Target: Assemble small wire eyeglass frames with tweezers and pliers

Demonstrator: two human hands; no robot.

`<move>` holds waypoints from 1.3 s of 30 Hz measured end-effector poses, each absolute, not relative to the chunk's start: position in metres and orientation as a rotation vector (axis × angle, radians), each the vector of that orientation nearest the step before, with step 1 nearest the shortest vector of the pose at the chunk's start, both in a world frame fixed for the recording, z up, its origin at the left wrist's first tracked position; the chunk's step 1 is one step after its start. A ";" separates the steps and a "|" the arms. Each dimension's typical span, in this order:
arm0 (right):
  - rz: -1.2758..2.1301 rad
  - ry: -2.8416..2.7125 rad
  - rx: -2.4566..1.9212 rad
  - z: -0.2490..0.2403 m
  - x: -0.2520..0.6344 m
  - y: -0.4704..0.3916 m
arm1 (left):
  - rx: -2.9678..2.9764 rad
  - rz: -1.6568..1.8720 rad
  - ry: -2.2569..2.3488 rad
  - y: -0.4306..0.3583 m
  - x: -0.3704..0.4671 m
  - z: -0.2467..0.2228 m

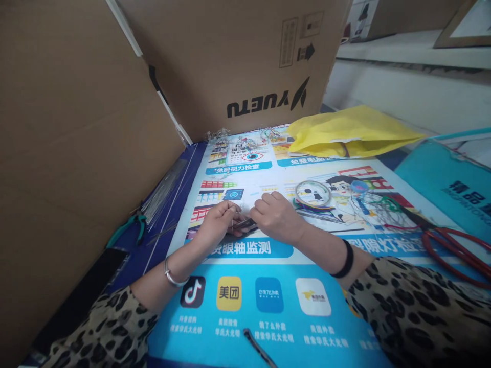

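Bench (155, 250) beneath the hands, spread with a printed sheet (226, 329), perhaps for showing up fine bits better. Pinching a small dark piece (248, 223) in the fingers of the left hand (217, 222) and apparently grasping its other end in the tightly curled fingers of the right hand (278, 217). Holding it low between both sets of fingers, just over the sheet, probably for steadiness; covering too much of it to tell its kind.

Having teal pliers (141, 227) well left of the fingers, probably for an easy left-hand reach. Having straight wires (163, 194) just beyond those pliers, lying side by side, likely to avoid snagging.

Seeing a ring (296, 193) near the right fingers, touching coloured cords (316, 207) at its near edge. Having a tangle (389, 209) farther right, then red handles (456, 250) turned toward the body, perhaps for quick right-hand pickup.

Resting a black tool (259, 347) nearer the body than the fingers, seemingly out of the working spot. Seeing wire scraps (245, 142) well beyond the fingers, close to an upright box (245, 66), possibly serving as a backstop; having a yellow bag (353, 130) beyond and right.
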State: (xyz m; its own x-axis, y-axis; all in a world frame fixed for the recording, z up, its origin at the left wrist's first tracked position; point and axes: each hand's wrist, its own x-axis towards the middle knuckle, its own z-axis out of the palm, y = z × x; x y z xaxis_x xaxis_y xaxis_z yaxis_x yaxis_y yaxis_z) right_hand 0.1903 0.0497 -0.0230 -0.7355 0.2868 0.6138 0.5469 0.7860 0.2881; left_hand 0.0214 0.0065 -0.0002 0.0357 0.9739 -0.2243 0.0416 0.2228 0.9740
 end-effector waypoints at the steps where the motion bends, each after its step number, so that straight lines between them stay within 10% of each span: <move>1: -0.624 -2.425 -0.611 -0.022 0.190 0.049 | 1.082 0.986 1.305 0.006 0.022 0.000; 39: -0.407 -2.763 -0.753 -0.023 0.188 0.046 | 1.380 0.834 1.234 0.006 0.018 -0.016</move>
